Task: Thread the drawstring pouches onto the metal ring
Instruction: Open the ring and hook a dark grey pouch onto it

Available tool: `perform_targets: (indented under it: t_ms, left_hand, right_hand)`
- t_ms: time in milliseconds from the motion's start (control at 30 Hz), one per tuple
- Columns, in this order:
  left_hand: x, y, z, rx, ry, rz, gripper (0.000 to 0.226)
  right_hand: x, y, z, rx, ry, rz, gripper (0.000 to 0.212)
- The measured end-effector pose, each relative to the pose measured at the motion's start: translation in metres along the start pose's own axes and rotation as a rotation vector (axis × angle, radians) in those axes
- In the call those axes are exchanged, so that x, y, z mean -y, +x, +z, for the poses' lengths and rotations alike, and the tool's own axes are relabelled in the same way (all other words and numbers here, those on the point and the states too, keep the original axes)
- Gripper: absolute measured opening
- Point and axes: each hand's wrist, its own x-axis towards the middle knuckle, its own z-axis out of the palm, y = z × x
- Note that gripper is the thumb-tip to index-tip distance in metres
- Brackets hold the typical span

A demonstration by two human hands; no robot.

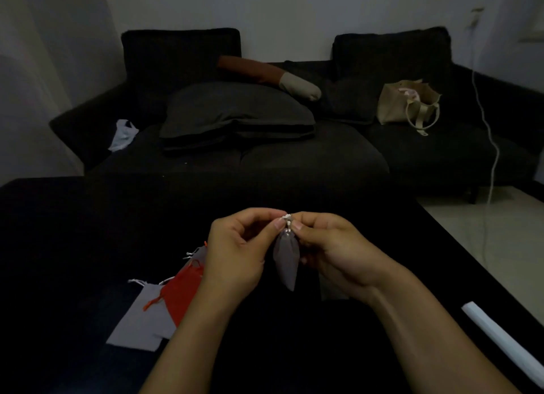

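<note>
A small grey fabric drawstring pouch (286, 261) is being held up above the dark tabletop (88, 217), its gathered neck being pinched from both sides: the left hand (238, 255) is clenched on it with thumb and forefinger from one side, and the right hand (332, 252) is doing the same from the other. The pale knotted drawstring (287, 217) is being worked right at the meeting of the fingertips, with the body of the pouch hanging straight down below the pinch, between the two palms.

The metal ring cannot be made out with any certainty (a faint glint at the pouch's neck may be it, but the light is too dim to tell), so whether this pouch is already being threaded cannot be judged. Another grey shape is partly hidden behind the right wrist; what it is cannot be told.

Much of the task is judged to be left. A flat grey rectangular cloth pouch (144, 317) and a red cloth pouch (182, 290) overlapping it are lying on the table near the left forearm, with a further grey pouch (200, 253) peeking out just behind the left hand; none of these is being touched.
</note>
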Motion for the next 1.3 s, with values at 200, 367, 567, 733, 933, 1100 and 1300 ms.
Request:
perform_targets:
  t_ms: [200, 367, 567, 733, 933, 1100, 1300]
  left_hand:
    - [-0.003, -0.001, -0.001, 0.013, 0.019, -0.019, 0.014]
    - [-0.006, -0.002, 0.000, 0.038, 0.050, 0.007, 0.013]
    - [0.001, -0.004, -0.001, -0.027, 0.373, 0.176, 0.016]
    - [0.004, -0.003, -0.004, -0.022, 0.436, 0.208, 0.018]
    - [0.005, -0.003, -0.001, 0.000, 0.360, 0.167, 0.019]
    - [0.003, -0.004, 0.004, -0.070, 0.193, 0.095, 0.025]
    - [-0.003, -0.005, 0.002, 0.010, 0.152, 0.099, 0.021]
  right_hand:
    - [0.009, -0.004, -0.003, -0.070, -0.456, -0.277, 0.013]
    - [0.005, -0.004, -0.003, -0.007, -0.208, -0.173, 0.017]
    - [0.005, 0.000, 0.000, 0.002, -0.164, -0.033, 0.012]
    - [0.010, 0.000, 0.004, -0.106, -0.264, 0.000, 0.025]
    - [0.005, 0.000, 0.005, -0.132, -0.188, 0.006, 0.029]
    - [0.004, 0.000, 0.013, -0.155, 0.011, -0.030, 0.026]
    - [0.007, -0.002, 0.015, -0.183, 0.225, 0.015, 0.028]
